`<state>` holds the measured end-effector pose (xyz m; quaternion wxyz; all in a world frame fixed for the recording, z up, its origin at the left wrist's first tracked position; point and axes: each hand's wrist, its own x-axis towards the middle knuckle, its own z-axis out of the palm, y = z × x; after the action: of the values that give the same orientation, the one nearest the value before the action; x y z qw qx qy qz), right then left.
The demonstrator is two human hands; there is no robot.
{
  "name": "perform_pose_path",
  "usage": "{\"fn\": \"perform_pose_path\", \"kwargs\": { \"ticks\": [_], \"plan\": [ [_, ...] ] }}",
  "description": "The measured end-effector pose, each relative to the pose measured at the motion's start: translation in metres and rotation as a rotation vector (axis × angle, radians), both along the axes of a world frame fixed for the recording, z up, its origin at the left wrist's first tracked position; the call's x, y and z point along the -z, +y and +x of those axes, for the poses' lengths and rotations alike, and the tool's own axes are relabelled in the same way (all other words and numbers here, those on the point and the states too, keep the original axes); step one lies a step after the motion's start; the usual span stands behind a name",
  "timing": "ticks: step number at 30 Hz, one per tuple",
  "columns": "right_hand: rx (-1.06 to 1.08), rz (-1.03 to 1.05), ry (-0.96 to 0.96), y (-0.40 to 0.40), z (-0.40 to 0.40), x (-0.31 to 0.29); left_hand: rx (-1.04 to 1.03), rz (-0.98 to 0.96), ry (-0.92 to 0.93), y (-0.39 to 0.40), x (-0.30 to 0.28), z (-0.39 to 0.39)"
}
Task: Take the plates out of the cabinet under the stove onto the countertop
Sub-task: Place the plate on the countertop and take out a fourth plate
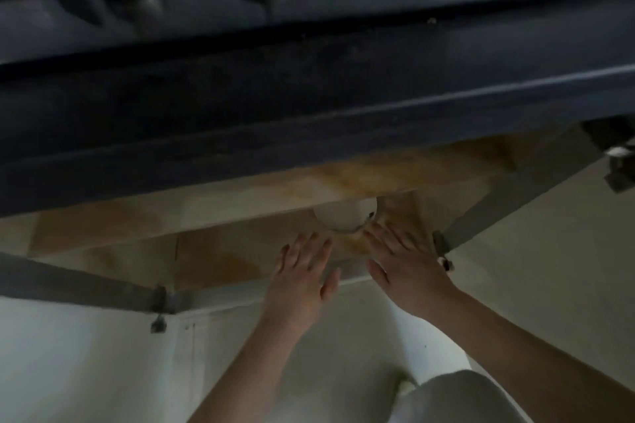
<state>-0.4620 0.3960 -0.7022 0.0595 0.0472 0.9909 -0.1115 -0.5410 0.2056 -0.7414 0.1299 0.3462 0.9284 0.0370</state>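
Both hands, left hand (302,271) and right hand (403,263), reach flat-fingered, gripping nothing, toward white plates (345,216) on the wooden cabinet shelf (220,257) beneath the dark countertop (275,120), pale floor (549,251) below.

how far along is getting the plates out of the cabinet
Done: both cabinet doors stand open. In hand: left hand and right hand reach, fingers straight, toward the white plates on the shelf; neither grips yet. Left: lifting them onto the countertop.
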Motion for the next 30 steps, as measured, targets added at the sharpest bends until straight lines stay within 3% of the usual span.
{"fn": "perform_pose_path", "kwargs": {
  "ticks": [4, 8, 13, 15, 24, 30],
  "plan": [
    [-0.037, 0.013, 0.055, 0.011, -0.018, 0.056, 0.081, 0.097, 0.015, 0.01, 0.04, -0.024],
    [-0.057, 0.08, -0.014, 0.026, -0.047, 0.109, 0.126, 0.008, 0.082, 0.014, 0.087, -0.057],
    [0.006, 0.078, 0.048, 0.04, -0.068, 0.171, 0.155, -0.017, 0.231, 0.039, 0.142, -0.081],
    [0.025, 0.081, 0.054, 0.044, -0.073, 0.192, 0.16, -0.043, 0.159, 0.043, 0.17, -0.095],
    [0.039, 0.053, -0.236, 0.071, -0.091, 0.251, 0.151, -0.085, 0.086, 0.057, 0.244, -0.12],
    [0.063, 0.069, -0.314, 0.06, -0.1, 0.276, 0.153, -0.074, 0.09, 0.062, 0.267, -0.128]
  ]
}}
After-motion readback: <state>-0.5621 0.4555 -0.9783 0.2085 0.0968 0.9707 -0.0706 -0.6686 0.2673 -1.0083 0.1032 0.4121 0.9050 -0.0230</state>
